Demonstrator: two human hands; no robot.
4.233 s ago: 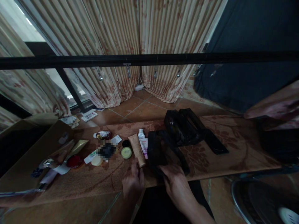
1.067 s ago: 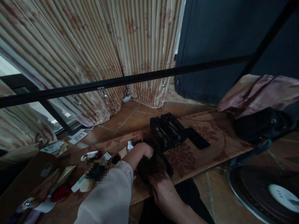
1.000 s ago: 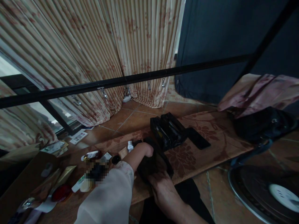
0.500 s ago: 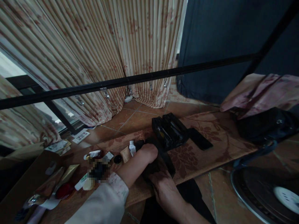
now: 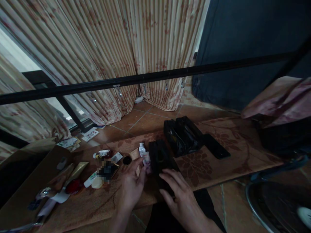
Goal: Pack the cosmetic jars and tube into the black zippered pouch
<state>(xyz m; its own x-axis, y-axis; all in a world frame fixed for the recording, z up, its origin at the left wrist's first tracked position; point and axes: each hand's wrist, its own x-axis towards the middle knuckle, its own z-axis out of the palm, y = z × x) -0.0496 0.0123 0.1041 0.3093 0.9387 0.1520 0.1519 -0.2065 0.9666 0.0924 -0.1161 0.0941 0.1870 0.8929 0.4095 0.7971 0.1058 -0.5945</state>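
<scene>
A small black pouch [image 5: 159,157] lies on the patterned mat [image 5: 218,161] in front of me. My right hand [image 5: 179,191] rests on the pouch's near end with its fingers spread flat. My left hand [image 5: 132,186] is just left of the pouch, holding nothing, its fingertips touching the near end of a tan tube [image 5: 134,154]. A pink-and-white tube [image 5: 146,159] and a small white bottle [image 5: 141,148] lie between the tan tube and the pouch.
A crumpled black plastic bag [image 5: 182,136] and a flat black case [image 5: 216,147] lie beyond the pouch. Several cosmetics [image 5: 73,186] are scattered on the left beside a cardboard box [image 5: 21,181]. A black rail [image 5: 155,77] crosses the view. A fan [image 5: 279,200] stands at the lower right.
My left hand has come out of the black pouch and moved left onto the tan tube. The yellow-lidded jar seen earlier beside the tube is no longer on the mat.
</scene>
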